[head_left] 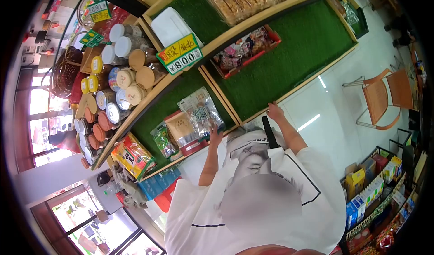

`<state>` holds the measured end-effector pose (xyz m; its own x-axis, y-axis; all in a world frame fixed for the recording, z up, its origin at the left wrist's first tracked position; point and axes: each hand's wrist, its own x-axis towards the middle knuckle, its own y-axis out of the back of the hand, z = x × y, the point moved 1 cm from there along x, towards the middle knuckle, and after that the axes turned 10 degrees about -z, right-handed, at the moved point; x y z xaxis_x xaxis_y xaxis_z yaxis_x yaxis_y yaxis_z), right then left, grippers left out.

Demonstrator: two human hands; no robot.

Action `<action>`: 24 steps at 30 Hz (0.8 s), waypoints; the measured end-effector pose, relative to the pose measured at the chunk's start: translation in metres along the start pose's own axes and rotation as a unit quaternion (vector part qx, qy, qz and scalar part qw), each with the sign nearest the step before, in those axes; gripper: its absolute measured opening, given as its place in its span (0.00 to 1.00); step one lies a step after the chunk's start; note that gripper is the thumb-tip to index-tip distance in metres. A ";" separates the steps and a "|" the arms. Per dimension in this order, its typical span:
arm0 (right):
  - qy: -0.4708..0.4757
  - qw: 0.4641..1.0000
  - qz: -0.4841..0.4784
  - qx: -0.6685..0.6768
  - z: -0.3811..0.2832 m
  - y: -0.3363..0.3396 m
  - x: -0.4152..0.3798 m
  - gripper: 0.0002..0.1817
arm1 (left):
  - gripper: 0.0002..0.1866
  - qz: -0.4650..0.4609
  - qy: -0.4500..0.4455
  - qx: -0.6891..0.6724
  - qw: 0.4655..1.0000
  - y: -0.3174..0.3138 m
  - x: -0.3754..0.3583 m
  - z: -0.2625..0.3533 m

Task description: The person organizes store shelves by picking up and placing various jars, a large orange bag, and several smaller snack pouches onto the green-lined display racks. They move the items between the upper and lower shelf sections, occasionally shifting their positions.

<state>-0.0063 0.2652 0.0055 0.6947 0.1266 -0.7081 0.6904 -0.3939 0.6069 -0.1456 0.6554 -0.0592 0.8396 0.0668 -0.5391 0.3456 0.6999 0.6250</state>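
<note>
My left hand (216,134) is at the front edge of a green-lined shelf, its fingers closed at the lower end of a clear plastic bag (200,109) with dark print. Beside that bag lie a brown and red pouch (184,130) and a small green packet (164,140). Farther right, my right hand (275,112) rests with its fingertips on the wooden shelf rail (255,115), fingers apart and holding nothing visible. Behind it, a red box (246,51) of small wrapped packets sits on the green lining.
Lidded jars (124,81) crowd the upper shelf at left, near a price sign (180,54). A tray of brown snack pieces (251,2) lies at the top. At right are an orange-brown chair (376,99) and a rack of boxes (373,182). A yellow-red bag (134,154) lies at the shelf's left end.
</note>
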 end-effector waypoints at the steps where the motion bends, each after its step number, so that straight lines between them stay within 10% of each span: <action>1: -0.010 1.000 -0.008 0.002 -0.002 -0.001 -0.004 0.33 | 0.37 0.011 -0.003 0.001 1.000 -0.003 0.000 -0.003; 24: 0.012 0.993 -0.113 -0.032 0.008 -0.009 -0.002 0.51 | 0.37 -0.023 0.083 -0.005 0.996 0.008 -0.007 0.034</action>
<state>-0.0152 0.2616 -0.0012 0.5254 0.2269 -0.8201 0.8395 -0.2952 0.4562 -0.1341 0.6365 -0.0313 0.7426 0.1505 -0.6527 0.3767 0.7119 0.5927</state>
